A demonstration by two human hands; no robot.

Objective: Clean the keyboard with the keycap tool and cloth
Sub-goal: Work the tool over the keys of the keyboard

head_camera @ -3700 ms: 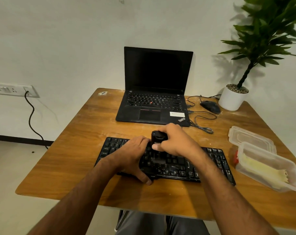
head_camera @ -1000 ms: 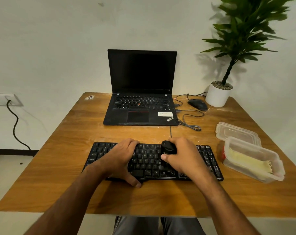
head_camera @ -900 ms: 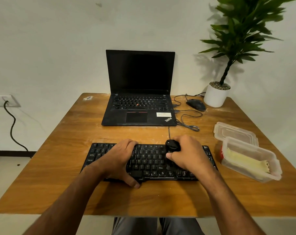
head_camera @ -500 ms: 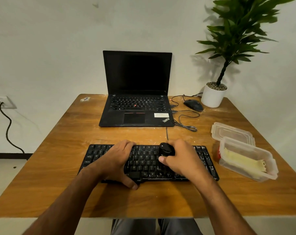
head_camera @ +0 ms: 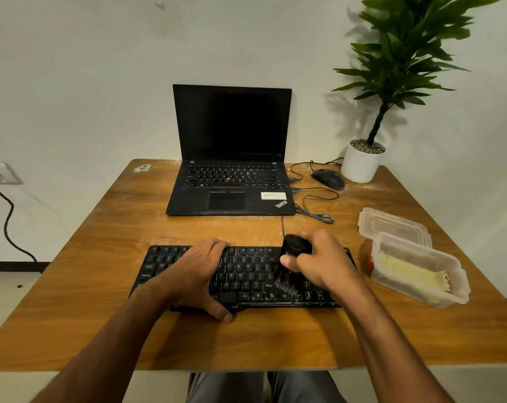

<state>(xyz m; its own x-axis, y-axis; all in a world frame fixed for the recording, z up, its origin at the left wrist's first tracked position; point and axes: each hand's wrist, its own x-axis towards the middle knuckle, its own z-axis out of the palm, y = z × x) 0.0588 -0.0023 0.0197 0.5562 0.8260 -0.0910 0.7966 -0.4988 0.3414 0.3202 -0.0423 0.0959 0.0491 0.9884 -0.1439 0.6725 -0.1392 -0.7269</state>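
A black keyboard (head_camera: 247, 274) lies across the near part of the wooden table (head_camera: 115, 234). My left hand (head_camera: 198, 271) rests flat on its left half, thumb hooked over the front edge. My right hand (head_camera: 319, 263) grips a black keycap tool (head_camera: 294, 247) over the right half of the keyboard; blurred bristles (head_camera: 285, 286) below the hand touch the keys. A yellow cloth (head_camera: 412, 274) lies inside an open clear plastic box (head_camera: 420, 257) to the right of the keyboard.
An open black laptop (head_camera: 232, 175) stands at the back centre. Behind the keyboard on the right are a black mouse (head_camera: 327, 178), its coiled cable (head_camera: 316, 210), a potted plant (head_camera: 362, 161) and the box lid (head_camera: 391, 225). A wall socket (head_camera: 1, 173) is at far left.
My right hand has moved the tool back and forth over the keyboard's right half, now tilted with its bristles blurred on the keys. The left hand has stayed on the left half.
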